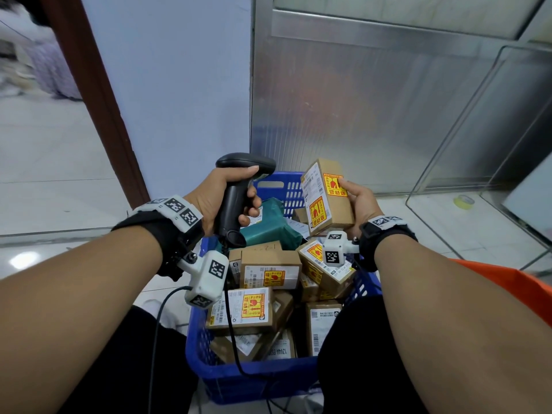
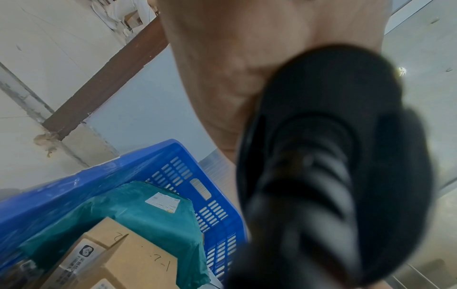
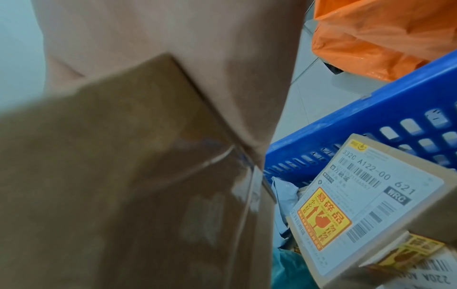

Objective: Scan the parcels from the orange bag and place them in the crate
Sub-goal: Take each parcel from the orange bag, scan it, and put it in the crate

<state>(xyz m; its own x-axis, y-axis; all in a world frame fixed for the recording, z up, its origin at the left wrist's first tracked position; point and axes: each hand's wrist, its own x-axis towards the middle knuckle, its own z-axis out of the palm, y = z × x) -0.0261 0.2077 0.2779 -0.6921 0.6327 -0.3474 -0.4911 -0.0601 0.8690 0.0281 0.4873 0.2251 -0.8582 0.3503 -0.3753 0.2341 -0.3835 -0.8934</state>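
Observation:
My left hand (image 1: 230,198) grips the handle of a black barcode scanner (image 1: 239,192), whose head faces right toward a small cardboard parcel (image 1: 327,195). My right hand (image 1: 357,201) holds that parcel upright above the blue crate (image 1: 254,380), white label and yellow fragile stickers turned to the scanner. In the left wrist view the scanner (image 2: 329,166) fills the right side, blurred. The right wrist view shows the parcel's plain taped back (image 3: 128,176) against my palm. The orange bag (image 1: 513,282) lies at my right; it shows as the orange bag (image 3: 380,37) beyond the crate wall (image 3: 358,127).
The crate holds several labelled cardboard boxes (image 1: 268,271) and a green plastic mailer (image 1: 268,225). The scanner's black cable (image 1: 233,333) hangs into the crate. A metal-framed panel (image 1: 373,85) stands behind, a glass partition (image 1: 478,144) at right. A tape roll (image 1: 464,201) lies on the floor.

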